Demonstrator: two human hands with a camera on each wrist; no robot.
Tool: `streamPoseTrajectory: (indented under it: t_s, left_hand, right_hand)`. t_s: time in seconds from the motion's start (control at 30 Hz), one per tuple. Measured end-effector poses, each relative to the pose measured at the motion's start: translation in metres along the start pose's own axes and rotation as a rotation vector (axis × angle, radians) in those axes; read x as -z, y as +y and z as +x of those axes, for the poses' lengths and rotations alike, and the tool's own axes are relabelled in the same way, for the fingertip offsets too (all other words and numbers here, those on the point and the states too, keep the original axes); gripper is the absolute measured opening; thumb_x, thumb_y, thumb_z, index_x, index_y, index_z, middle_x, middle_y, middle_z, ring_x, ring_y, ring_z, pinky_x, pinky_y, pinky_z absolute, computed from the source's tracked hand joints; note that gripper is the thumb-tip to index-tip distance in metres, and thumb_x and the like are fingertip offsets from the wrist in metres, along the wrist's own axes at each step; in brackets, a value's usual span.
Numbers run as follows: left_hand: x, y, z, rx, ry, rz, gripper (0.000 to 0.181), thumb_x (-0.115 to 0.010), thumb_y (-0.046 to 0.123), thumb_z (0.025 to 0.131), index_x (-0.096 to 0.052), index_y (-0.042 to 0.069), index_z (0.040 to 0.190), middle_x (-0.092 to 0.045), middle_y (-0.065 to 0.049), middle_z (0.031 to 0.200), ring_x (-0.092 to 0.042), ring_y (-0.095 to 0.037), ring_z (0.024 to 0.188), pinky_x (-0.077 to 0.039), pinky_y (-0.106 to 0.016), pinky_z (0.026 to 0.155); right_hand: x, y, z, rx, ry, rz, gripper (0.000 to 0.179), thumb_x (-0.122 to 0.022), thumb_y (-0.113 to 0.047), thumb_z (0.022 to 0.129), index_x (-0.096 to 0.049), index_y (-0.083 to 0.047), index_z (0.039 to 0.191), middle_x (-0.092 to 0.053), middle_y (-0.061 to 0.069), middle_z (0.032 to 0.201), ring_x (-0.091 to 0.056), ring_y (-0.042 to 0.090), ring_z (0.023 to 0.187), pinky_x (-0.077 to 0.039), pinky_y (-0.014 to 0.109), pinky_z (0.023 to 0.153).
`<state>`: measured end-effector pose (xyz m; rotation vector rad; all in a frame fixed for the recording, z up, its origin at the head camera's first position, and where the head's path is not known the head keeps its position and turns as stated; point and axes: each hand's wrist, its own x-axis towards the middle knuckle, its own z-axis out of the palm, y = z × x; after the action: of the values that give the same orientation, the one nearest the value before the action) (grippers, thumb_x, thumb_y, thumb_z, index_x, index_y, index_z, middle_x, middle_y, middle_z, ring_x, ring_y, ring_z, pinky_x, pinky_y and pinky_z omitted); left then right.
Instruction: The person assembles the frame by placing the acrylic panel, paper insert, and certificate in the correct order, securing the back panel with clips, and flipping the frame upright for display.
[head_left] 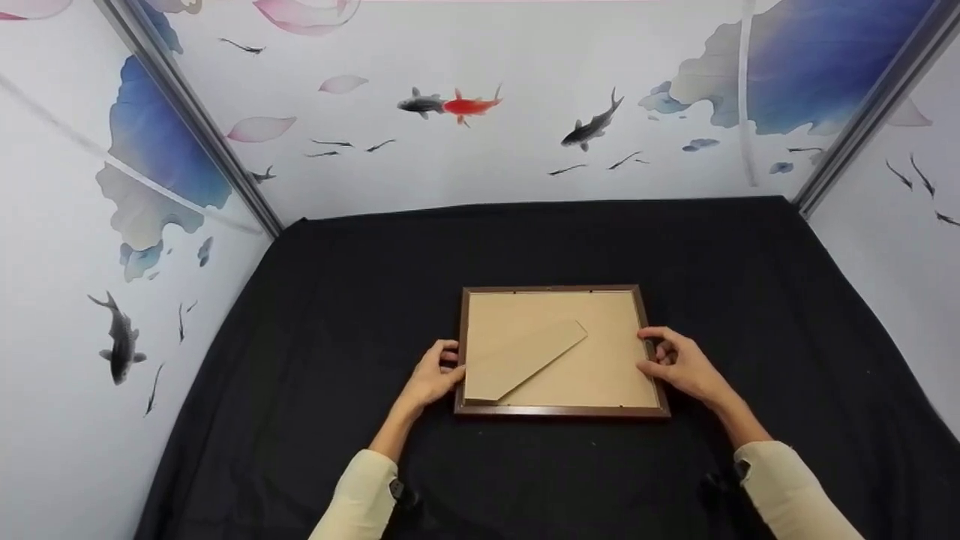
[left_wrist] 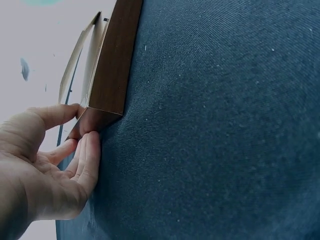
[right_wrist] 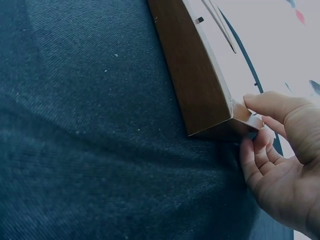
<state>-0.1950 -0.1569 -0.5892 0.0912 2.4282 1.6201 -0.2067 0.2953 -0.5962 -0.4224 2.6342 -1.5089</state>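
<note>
Picture frame [head_left: 562,412] lies between the fingers of left hand [head_left: 430,380] and right hand [head_left: 688,367], which grip its opposite sides; inside sits a tan backing board [head_left: 525,306].

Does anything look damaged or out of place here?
Nothing looks damaged or spilled. The frame lies back side up, so its slanting stand shows, but that looks normal for a frame's back. At most, the dark cloth is a little creased and flecked with pale specks, perhaps lint.

Black-draped table [head_left: 337,315], brown picture frame [head_left: 566,375] lying back-up on it, scattered pale specks [left_wrist: 272,49], possibly lint
</note>
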Motion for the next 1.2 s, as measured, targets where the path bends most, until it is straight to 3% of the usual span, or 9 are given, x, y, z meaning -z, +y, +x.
streamPoseTrajectory:
  t_s: [0.1, 0.2, 0.33, 0.43, 0.63, 0.73, 0.83, 1.0, 1.2]
  left_hand:
    - [0.001, 0.001, -0.001, 0.007, -0.022, -0.023, 0.048, -0.061, 0.022, 0.104, -0.047, -0.004, 0.142, -0.053, -0.023, 0.127, -0.062, -0.031, 0.100, -0.056, -0.041, 0.076]
    - [0.001, 0.002, -0.002, 0.014, -0.048, -0.021, 0.061, -0.068, 0.029, 0.099, -0.043, -0.004, 0.144, -0.049, -0.022, 0.128, -0.059, -0.030, 0.103, -0.054, -0.040, 0.079]
    - [0.000, 0.001, -0.004, -0.023, -0.056, 0.025, 0.075, -0.082, 0.021, 0.084, -0.042, -0.004, 0.142, -0.047, -0.021, 0.124, -0.059, -0.030, 0.101, -0.053, -0.039, 0.080]
    - [-0.002, 0.001, -0.005, -0.056, -0.036, 0.062, 0.075, -0.085, 0.013, 0.081, -0.042, -0.005, 0.140, -0.048, -0.021, 0.122, -0.060, -0.032, 0.100, -0.054, -0.041, 0.080]
    - [-0.002, 0.003, -0.006, -0.069, -0.015, 0.105, 0.073, -0.086, 0.009, 0.082, -0.043, -0.004, 0.140, -0.049, -0.021, 0.121, -0.060, -0.034, 0.100, -0.053, -0.044, 0.081]
    - [-0.001, 0.003, -0.006, -0.064, -0.017, 0.105, 0.072, -0.085, 0.009, 0.083, -0.042, -0.003, 0.140, -0.049, -0.021, 0.122, -0.060, -0.035, 0.101, -0.053, -0.044, 0.082]
    - [0.000, 0.002, -0.006, -0.066, -0.015, 0.100, 0.072, -0.085, 0.009, 0.083, -0.042, -0.003, 0.140, -0.048, -0.021, 0.122, -0.060, -0.035, 0.102, -0.053, -0.045, 0.083]
    - [-0.001, 0.001, -0.006, -0.062, -0.015, 0.094, 0.072, -0.085, 0.010, 0.084, -0.042, -0.002, 0.141, -0.048, -0.021, 0.123, -0.059, -0.035, 0.103, -0.053, -0.046, 0.084]
    - [-0.003, 0.000, -0.006, -0.062, -0.009, 0.087, 0.072, -0.085, 0.010, 0.084, -0.043, -0.002, 0.142, -0.049, -0.020, 0.124, -0.059, -0.034, 0.103, -0.053, -0.045, 0.084]
  right_hand:
    - [0.000, -0.001, -0.001, 0.005, -0.003, -0.023, 0.049, -0.078, 0.001, 0.088, -0.058, 0.002, 0.133, -0.050, 0.014, 0.089, -0.048, 0.021, 0.073, -0.041, 0.025, 0.060]
    - [0.000, -0.001, -0.002, 0.017, 0.000, -0.039, 0.048, -0.078, 0.000, 0.088, -0.059, 0.001, 0.133, -0.049, 0.012, 0.088, -0.048, 0.020, 0.072, -0.041, 0.025, 0.060]
    - [-0.003, 0.000, -0.003, 0.028, 0.008, -0.056, 0.048, -0.078, -0.001, 0.089, -0.060, 0.001, 0.133, -0.050, 0.011, 0.087, -0.048, 0.019, 0.070, -0.041, 0.025, 0.059]
    - [-0.003, 0.000, -0.005, 0.044, 0.023, -0.099, 0.046, -0.078, -0.003, 0.090, -0.061, -0.001, 0.132, -0.050, 0.010, 0.087, -0.049, 0.019, 0.070, -0.042, 0.025, 0.059]
    - [-0.005, -0.005, -0.010, 0.203, 0.097, -0.293, 0.043, -0.087, -0.011, 0.082, -0.070, -0.005, 0.121, -0.053, 0.009, 0.102, -0.053, 0.022, 0.088, -0.047, 0.033, 0.075]
    - [-0.007, -0.012, -0.011, 0.310, 0.054, -0.325, 0.046, -0.092, -0.021, 0.078, -0.073, -0.008, 0.117, -0.056, 0.010, 0.117, -0.052, 0.024, 0.104, -0.042, 0.043, 0.089]
    - [-0.011, -0.018, -0.012, 0.365, -0.054, -0.330, 0.051, -0.091, -0.036, 0.077, -0.074, -0.012, 0.119, -0.056, 0.009, 0.128, -0.049, 0.027, 0.116, -0.036, 0.053, 0.096]
    - [-0.015, -0.019, -0.012, 0.337, -0.167, -0.333, 0.060, -0.088, -0.047, 0.078, -0.072, -0.013, 0.124, -0.055, 0.007, 0.135, -0.047, 0.028, 0.125, -0.032, 0.061, 0.100]
    - [-0.016, -0.014, -0.012, 0.322, -0.166, -0.318, 0.061, -0.088, -0.045, 0.078, -0.072, -0.011, 0.126, -0.055, 0.009, 0.136, -0.046, 0.031, 0.127, -0.030, 0.060, 0.100]
